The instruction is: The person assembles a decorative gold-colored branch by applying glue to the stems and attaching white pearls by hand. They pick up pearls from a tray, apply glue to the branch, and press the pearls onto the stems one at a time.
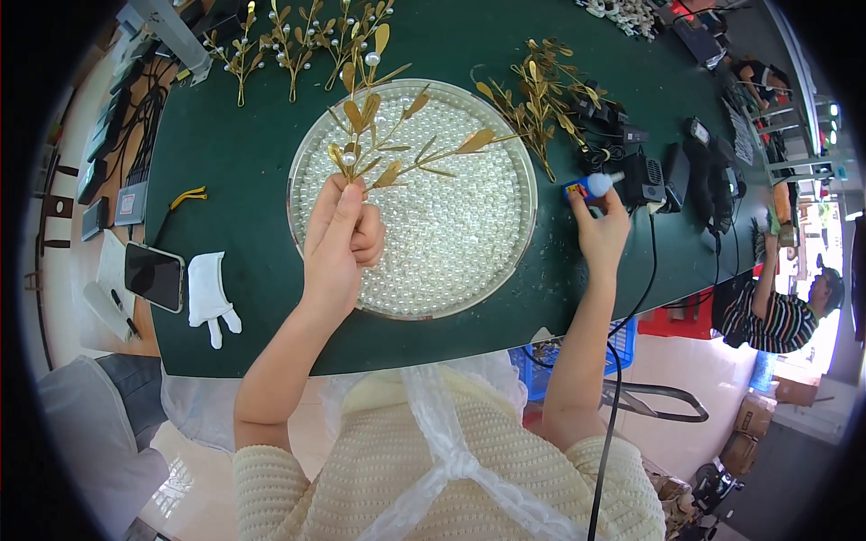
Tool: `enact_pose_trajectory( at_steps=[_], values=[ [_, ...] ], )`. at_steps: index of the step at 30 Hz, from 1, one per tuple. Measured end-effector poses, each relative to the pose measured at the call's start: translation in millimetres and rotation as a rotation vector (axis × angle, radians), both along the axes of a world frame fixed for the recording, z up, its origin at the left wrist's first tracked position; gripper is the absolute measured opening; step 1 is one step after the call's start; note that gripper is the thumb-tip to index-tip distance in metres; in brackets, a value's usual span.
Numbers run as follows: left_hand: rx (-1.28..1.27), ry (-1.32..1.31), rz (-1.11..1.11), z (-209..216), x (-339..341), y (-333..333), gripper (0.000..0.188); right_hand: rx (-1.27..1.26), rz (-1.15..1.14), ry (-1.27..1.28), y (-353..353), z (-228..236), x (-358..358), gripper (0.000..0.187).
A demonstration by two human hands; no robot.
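My left hand pinches the stem of a gold leaf branch and holds it up over a round tray. Several pearl beads sit among the branch's leaves. The tray has a silver rim and is filled with loose clear-white pearl beads. To the right of the tray, my right hand is closed around a small blue glue bottle with a pale, rounded cap end. Close to that hand lies a bunch of gold leaf branches.
Several pearl-studded gold branches lie along the far left of the green table. A phone, white glove and yellow-handled tool are at left. Black power adapters with cables stand at right. Another person is farther right.
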State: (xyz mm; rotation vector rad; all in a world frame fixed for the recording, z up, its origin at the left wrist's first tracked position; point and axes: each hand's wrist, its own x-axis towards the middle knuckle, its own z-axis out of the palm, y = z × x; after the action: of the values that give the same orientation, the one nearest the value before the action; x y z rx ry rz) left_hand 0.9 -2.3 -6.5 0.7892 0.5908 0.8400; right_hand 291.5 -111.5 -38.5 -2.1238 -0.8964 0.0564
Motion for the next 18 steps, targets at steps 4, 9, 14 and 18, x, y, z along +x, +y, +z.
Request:
enact_pose_trajectory(
  at_steps=[4,9,14,18],
  values=[
    [0.007,-0.003,-0.004,1,0,0,0.023,-0.09,-0.016,-0.01,-4,2,-5,0.033],
    [-0.001,-0.007,0.0,-1,0,2,0.023,0.043,-0.004,-0.249,-19,21,-20,0.04],
    [-0.003,0.017,0.0,4,1,-1,0.023,0.322,0.142,-0.067,-9,60,-53,0.018],
    [-0.015,0.024,0.012,0,1,1,0.022,-0.014,0.561,-0.314,27,47,-66,0.013]
  ],
)
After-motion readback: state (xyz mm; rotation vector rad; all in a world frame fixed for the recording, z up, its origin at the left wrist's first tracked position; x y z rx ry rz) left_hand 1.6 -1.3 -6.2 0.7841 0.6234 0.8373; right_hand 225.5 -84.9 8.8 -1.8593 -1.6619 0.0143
